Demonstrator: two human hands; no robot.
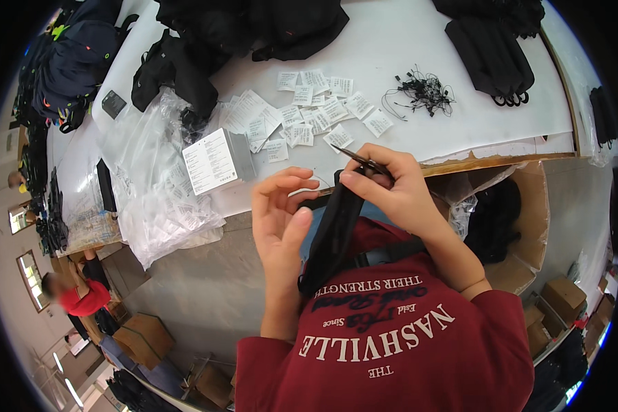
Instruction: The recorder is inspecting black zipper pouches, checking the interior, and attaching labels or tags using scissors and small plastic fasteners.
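Note:
My right hand (389,189) is closed round thread snips (351,154), whose dark pointed tip sticks out toward the table. Its thumb and fingers also pinch the top end of a long black fabric piece (333,230), which hangs down in front of my waist. Beside the fabric, my left hand (278,216) is raised with its fingers curved and apart, holding nothing that I can see. On the white table just beyond my hands lie several loose printed paper tags (316,117).
A white box (209,163) of labels and clear plastic bags (151,192) lie to the left. Black cords (422,93) are tangled farther back. Black goods (491,58) lie back right. An open carton (529,226) stands right, below the table edge. A person (84,295) works far left.

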